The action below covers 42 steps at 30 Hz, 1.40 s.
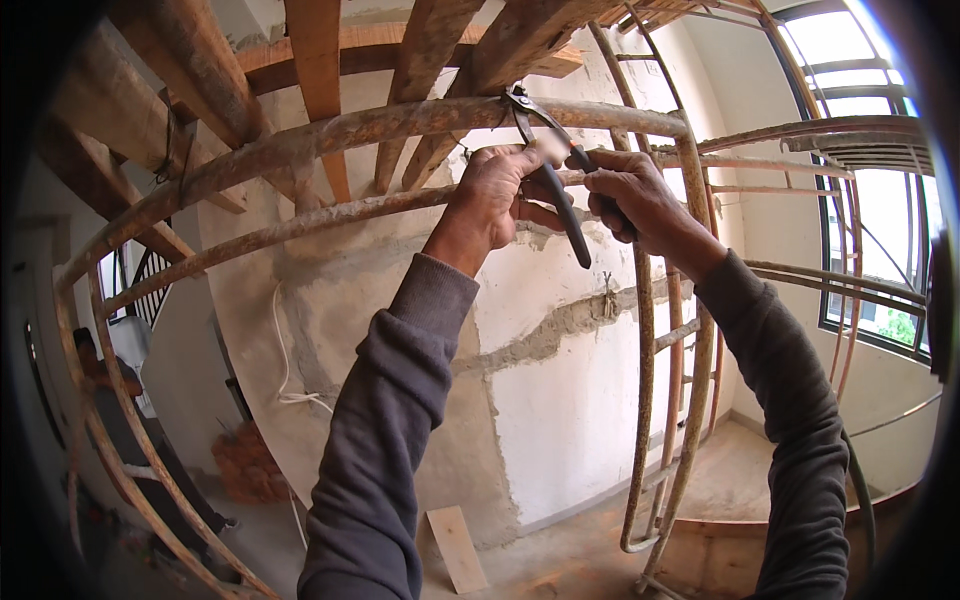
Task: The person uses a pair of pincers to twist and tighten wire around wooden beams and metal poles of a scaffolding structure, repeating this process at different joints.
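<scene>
A pair of pliers [566, 210] with long black handles is held up in front of me, its handles spread apart. My left hand [492, 190] grips one handle, its fingers passing behind it and its thumb toward the other handle. Around the other handle is my right hand [640, 197], closed. The metal jaws reach the rusty upper scaffold pipe [400, 122], just below a wooden beam [515, 45], where a thin dark wire [507, 118] shows at the pipe. Whether the jaws bite the wire cannot be made out. A pale blurred spot lies between my hands.
Wooden beams [320, 80] run overhead. A lower scaffold pipe [330, 218] crosses behind my hands, and a ladder-like frame [645, 400] stands right. Behind is a patched wall [560, 420]. A board [457, 550], bricks [245, 462] and another person [125, 420] are below.
</scene>
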{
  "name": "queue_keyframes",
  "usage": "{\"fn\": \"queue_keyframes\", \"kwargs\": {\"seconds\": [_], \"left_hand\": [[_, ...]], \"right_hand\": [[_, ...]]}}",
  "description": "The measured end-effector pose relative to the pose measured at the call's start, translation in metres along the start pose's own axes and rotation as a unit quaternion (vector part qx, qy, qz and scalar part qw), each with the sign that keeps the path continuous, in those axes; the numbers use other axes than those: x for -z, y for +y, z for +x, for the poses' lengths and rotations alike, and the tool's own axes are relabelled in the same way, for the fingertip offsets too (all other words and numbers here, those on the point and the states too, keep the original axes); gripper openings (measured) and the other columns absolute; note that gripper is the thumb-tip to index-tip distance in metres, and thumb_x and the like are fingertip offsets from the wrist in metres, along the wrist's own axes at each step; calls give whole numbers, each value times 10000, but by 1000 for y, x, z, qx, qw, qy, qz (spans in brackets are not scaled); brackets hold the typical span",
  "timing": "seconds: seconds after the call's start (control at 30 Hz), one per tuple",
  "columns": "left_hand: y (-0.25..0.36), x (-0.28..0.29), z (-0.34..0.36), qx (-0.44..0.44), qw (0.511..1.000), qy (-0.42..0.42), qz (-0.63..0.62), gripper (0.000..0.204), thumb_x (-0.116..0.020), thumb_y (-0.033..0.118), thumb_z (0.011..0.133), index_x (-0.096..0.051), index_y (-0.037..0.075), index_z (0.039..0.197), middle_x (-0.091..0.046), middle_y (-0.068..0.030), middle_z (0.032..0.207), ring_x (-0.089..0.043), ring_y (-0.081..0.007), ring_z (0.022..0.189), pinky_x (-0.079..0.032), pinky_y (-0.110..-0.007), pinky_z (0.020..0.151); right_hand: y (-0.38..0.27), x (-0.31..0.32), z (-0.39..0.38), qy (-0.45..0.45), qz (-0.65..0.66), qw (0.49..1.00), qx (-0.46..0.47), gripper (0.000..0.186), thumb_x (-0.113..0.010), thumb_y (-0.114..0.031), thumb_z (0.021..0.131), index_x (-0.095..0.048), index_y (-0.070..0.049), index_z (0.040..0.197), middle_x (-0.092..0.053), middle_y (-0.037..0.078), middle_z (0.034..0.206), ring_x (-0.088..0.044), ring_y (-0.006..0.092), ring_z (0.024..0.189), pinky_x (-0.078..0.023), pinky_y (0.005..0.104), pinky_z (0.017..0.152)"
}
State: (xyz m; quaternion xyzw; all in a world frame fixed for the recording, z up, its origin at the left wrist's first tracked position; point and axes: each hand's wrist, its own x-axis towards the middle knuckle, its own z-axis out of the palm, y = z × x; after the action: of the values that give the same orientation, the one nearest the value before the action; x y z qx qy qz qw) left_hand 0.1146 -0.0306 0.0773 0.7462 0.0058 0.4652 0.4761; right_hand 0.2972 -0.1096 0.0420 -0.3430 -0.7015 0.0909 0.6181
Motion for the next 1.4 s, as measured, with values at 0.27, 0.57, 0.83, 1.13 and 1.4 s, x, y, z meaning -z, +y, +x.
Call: {"fn": "queue_keyframes", "kwargs": {"seconds": [0.27, 0.57, 0.83, 1.13, 1.4], "left_hand": [[-3, -5, 3, -15, 1000, 13, 7, 347, -490, 257, 1038, -605, -66, 1094, -688, -180, 878, -718, -286, 779, -632, -521, 608], [-19, -18, 7, -62, 997, 43, 5, 370, -433, 256, 1058, -551, -47, 1234, -659, -178, 1068, -690, -257, 937, -620, -405, 797], [-37, -20, 18, -137, 980, -27, -143, 398, -370, 260, 1075, -467, -50, 1305, -515, -239, 1361, -550, -250, 1224, -515, -413, 990], [-40, -43, 45, -117, 974, 50, -189, 437, -556, 470, 985, -540, 41, 1067, -609, -59, 867, -661, -219, 845, -547, -348, 755], [-27, -54, 51, -43, 969, 122, -211, 385, -670, 437, 917, -518, 86, 877, -544, -29, 707, -682, -268, 767, -574, -398, 705]], "right_hand": [[-6, 4, 5, 17, -66, 997, 25, 354, -528, -123, 919, -613, 43, 1220, -519, 2, 590, -437, 56, 397, -327, 228, 331], [7, 0, 10, 27, -14, 999, 37, 215, -536, -99, 913, -642, 62, 1009, -526, 15, 570, -441, 60, 391, -332, 240, 338], [3, -5, 8, 43, -62, 995, 58, 197, -545, -103, 907, -667, 48, 932, -554, 41, 569, -460, 75, 379, -335, 248, 326], [5, -3, 11, 24, -36, 999, 29, 182, -543, -105, 904, -650, 42, 899, -563, 64, 575, -464, 89, 378, -343, 263, 326], [-14, -14, -12, 23, -267, 960, 75, 351, -640, -166, 825, -568, 102, 1040, -640, 176, 728, -648, 267, 633, -525, 375, 596]]}}
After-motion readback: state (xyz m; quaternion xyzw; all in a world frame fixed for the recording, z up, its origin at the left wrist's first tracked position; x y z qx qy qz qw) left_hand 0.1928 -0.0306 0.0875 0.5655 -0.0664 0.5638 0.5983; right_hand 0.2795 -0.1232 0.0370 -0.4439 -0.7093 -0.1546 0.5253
